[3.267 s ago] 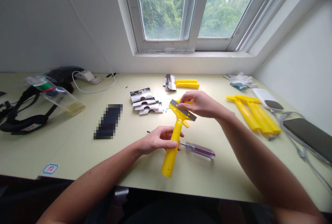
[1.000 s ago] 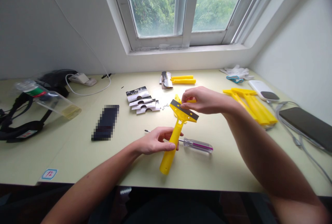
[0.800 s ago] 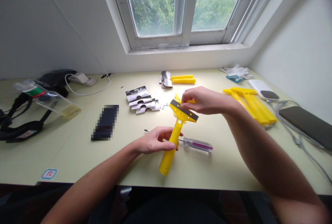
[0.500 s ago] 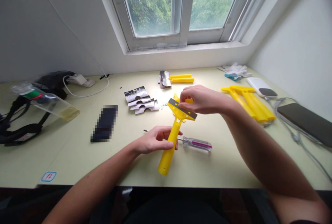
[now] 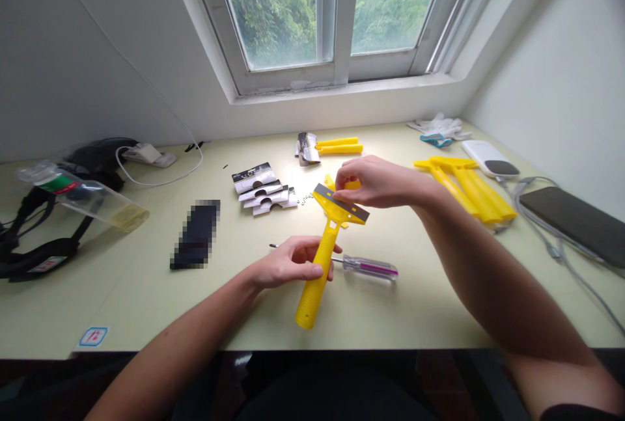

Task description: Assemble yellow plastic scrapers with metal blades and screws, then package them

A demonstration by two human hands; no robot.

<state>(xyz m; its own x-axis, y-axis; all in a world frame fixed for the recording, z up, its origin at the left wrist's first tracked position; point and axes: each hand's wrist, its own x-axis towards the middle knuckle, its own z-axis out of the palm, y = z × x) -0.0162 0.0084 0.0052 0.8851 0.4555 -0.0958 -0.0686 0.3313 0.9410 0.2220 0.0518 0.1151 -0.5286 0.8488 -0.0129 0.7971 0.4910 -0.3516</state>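
Observation:
A yellow scraper (image 5: 319,278) is tilted over the desk, its handle between the thumb and fingers of my left hand (image 5: 297,261). Across its wide head lies a dark metal blade (image 5: 360,214). My right hand (image 5: 368,180) is closed, thumb and fingertips pinching at the middle of that blade; the exact contact is partly hidden. Beneath the scraper lies a screwdriver (image 5: 371,267) with a clear and purple handle, its shaft passing behind my left fingers. Small metal pieces (image 5: 305,199) are scattered just left of the scraper head. Behind my right fingers, yellow parts (image 5: 329,180) show partly.
Cardboard sleeves (image 5: 268,200) lie left of centre, near a pixelated dark object (image 5: 196,233). Yellow handles (image 5: 342,149) lie at the back; more scrapers (image 5: 469,193) at right. A bottle (image 5: 88,196), gloves (image 5: 439,128), a power bank (image 5: 489,159) and a phone (image 5: 576,222) are around.
The whole view has shifted slightly. Both hands keep nearly the same grip on the scraper and blade; no other clear change shows.

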